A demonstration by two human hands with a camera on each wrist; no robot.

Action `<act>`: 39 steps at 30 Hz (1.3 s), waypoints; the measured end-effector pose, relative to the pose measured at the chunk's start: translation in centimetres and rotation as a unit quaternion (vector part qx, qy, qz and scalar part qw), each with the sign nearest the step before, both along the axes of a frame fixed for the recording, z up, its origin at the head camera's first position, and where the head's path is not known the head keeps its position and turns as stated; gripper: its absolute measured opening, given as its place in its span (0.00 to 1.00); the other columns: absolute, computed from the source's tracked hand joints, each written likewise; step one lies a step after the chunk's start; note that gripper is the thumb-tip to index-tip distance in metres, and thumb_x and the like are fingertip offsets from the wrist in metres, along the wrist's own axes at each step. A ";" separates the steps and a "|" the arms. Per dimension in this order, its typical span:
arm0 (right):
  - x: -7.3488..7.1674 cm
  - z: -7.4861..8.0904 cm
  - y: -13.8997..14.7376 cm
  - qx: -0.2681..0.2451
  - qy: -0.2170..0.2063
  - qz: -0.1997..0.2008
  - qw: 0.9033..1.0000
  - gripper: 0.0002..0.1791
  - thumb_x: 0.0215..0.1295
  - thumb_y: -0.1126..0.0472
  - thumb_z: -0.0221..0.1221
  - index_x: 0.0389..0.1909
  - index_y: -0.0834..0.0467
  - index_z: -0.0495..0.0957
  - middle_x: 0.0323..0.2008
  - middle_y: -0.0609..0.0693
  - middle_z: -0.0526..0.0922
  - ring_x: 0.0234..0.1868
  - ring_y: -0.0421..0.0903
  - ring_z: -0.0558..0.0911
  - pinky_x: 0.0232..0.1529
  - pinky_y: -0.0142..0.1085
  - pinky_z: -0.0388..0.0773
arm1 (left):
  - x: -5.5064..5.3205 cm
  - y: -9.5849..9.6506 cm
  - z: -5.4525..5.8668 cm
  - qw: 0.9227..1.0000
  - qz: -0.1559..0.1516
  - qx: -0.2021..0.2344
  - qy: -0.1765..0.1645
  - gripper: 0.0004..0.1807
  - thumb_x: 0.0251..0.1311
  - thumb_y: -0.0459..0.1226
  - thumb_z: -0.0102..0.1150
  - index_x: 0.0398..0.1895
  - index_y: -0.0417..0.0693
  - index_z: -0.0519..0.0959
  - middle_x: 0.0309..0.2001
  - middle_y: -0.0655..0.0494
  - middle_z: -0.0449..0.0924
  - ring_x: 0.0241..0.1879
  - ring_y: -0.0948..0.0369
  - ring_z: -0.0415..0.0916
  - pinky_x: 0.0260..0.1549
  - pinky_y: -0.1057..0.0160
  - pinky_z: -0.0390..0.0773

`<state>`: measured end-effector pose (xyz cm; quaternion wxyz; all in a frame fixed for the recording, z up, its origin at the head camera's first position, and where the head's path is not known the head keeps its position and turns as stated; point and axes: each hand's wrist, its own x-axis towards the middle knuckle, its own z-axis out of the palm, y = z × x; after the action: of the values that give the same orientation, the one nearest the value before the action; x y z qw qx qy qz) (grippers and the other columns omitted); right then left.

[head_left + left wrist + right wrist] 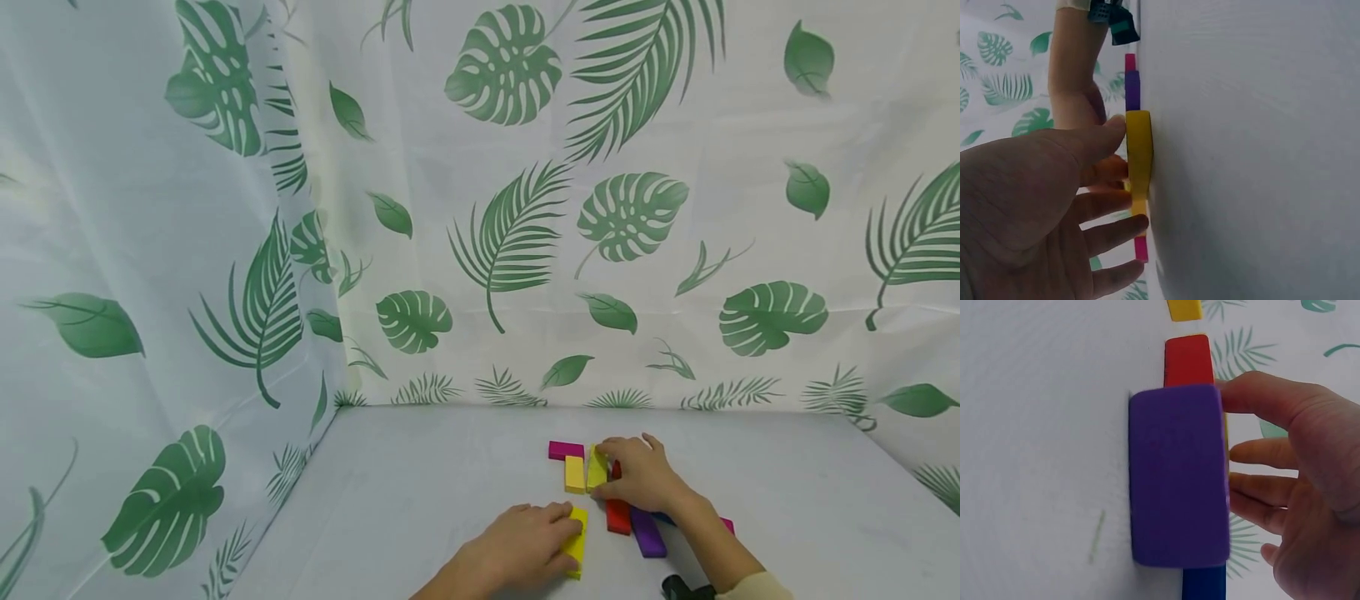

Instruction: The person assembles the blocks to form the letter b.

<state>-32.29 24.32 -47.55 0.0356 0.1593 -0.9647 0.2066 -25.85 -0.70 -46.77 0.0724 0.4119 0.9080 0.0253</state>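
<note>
My left hand (525,543) holds a bright yellow block (577,546) by its two ends on the table, thumb at the near end. In the left wrist view the thumb touches the top edge of this yellow block (1139,150). Farther back, my right hand (643,477) pinches a yellow-green block (596,471) between thumb and fingers. Just left of that lies an orange-yellow block (574,475), with a magenta block (564,450) behind it. A red block (618,518) is partly under the right hand. In the right wrist view, a purple block (1179,478) mostly hides the held block.
Beside the red block lies the purple block (648,533). A blue block (1204,584) and a pink block (727,526) are partly hidden by the right forearm. A black object (677,587) is at the right wrist. Leaf-patterned sheets (525,167) stand behind the white table (420,475).
</note>
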 end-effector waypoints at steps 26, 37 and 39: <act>1.0 1.6 -2.6 -0.088 0.063 0.009 0.994 0.35 0.56 0.45 0.75 0.63 0.58 0.82 0.67 0.58 0.80 0.66 0.63 0.75 0.68 0.67 0.62 | -1.0 -5.5 -1.1 0.995 0.038 0.045 -0.076 0.34 0.66 0.64 0.59 0.73 0.68 0.73 0.79 0.63 0.64 0.72 0.66 0.70 0.67 0.58 0.75; 1.2 1.3 -4.4 -0.151 -0.017 0.080 0.985 0.38 0.59 0.49 0.74 0.66 0.65 0.77 0.72 0.66 0.71 0.32 0.37 0.79 0.31 0.29 0.78 | -0.5 -6.4 -0.8 0.995 -0.001 0.069 -0.072 0.34 0.66 0.64 0.61 0.72 0.67 0.75 0.77 0.61 0.66 0.69 0.65 0.73 0.63 0.59 0.78; 1.3 1.2 -4.7 -0.157 -0.031 0.093 0.983 0.39 0.59 0.50 0.75 0.67 0.67 0.76 0.73 0.69 0.69 0.30 0.35 0.81 0.34 0.28 0.79 | -0.4 -6.6 -0.7 0.995 -0.014 0.076 -0.065 0.34 0.65 0.64 0.61 0.72 0.66 0.75 0.77 0.60 0.67 0.68 0.64 0.74 0.62 0.59 0.79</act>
<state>-30.99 19.58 -46.30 0.0110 0.2348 -0.9017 0.3629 -26.29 -7.31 -47.52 0.1001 0.4267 0.8908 0.1196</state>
